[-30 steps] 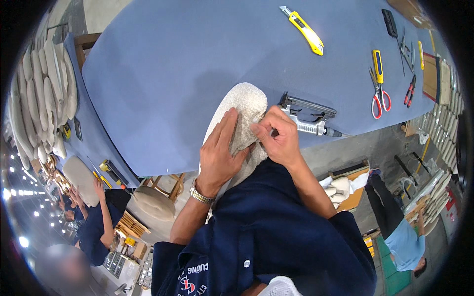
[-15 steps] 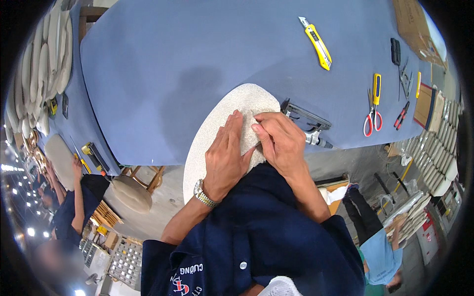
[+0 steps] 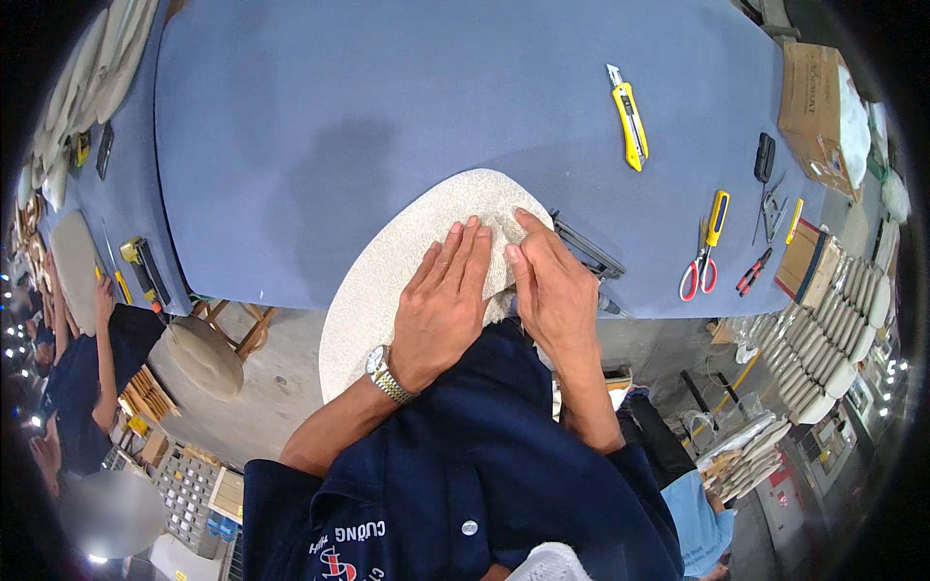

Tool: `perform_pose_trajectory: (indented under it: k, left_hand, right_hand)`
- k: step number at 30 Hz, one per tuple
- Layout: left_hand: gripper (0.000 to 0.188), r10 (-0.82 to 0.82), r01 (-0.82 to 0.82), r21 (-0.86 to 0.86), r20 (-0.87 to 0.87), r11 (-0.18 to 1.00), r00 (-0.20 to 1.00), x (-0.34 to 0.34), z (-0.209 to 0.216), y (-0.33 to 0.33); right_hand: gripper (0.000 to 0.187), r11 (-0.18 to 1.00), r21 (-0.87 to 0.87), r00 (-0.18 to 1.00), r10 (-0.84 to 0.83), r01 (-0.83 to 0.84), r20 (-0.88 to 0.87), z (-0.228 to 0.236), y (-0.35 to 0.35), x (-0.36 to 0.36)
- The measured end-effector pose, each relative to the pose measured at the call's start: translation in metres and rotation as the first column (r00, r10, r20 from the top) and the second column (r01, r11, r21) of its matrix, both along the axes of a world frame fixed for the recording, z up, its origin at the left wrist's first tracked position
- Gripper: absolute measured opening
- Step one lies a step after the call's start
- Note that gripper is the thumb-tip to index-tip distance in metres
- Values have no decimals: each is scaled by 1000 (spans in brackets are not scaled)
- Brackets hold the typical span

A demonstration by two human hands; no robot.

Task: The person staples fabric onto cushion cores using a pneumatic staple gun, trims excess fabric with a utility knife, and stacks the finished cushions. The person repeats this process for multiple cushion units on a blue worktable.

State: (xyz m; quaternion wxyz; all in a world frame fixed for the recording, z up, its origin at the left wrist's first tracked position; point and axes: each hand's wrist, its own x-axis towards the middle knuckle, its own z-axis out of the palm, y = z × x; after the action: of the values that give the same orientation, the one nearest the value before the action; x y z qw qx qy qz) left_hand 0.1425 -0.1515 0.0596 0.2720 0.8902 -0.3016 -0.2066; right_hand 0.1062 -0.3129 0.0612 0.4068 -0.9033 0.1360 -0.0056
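A cream, coarsely woven fabric-covered seat pad (image 3: 373, 290) with a rounded end lies partly on the blue table, its near side reaching my body. My left hand (image 3: 441, 310) rests flat on it, fingers stretched forward and close together. My right hand (image 3: 557, 286) touches the pad's right part, index finger extended and thumb apart from it, beside a ruffled patch of the fabric. The other fingers of that hand are curled and partly hidden. Just right of the pad, a black and silver staple gun (image 3: 589, 250) lies partly behind my right hand.
On the blue table (image 3: 291, 126) are a yellow utility knife (image 3: 630, 121), red-handled scissors (image 3: 699, 271), a yellow-handled screwdriver (image 3: 717, 218) and red pliers (image 3: 753, 272). A cardboard box (image 3: 812, 116) stands far right. Stacked pads (image 3: 823, 329) are at right; co-workers are on both sides.
My right thumb and index finger have moved apart from their pinch at the fabric. My left hand lies flatter on the pad. The view has shifted, moving the tools in the picture.
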Motion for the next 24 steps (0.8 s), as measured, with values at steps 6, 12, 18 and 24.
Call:
perform_pose_trajectory:
  k: [6,12,18,24]
  left_hand:
    - [66,-15,16,-8,30,1000,999,1,-3,2]
    - [64,-21,21,28,31,999,999,4,0,-2]
    - [67,-36,36,31,6,999,999,9,1,-2]
    - [87,-87,90,66,-58,994,995,14,3,-1]
  right_hand:
    - [16,997,18,997,76,-76,17,-1,-4,3]
    - [11,992,122,997,-19,9,77,-5,-1,-5]
    - [8,975,186,978,-150,122,144,-11,8,-8]
    - [26,972,136,957,-218,194,190,-14,9,-15]
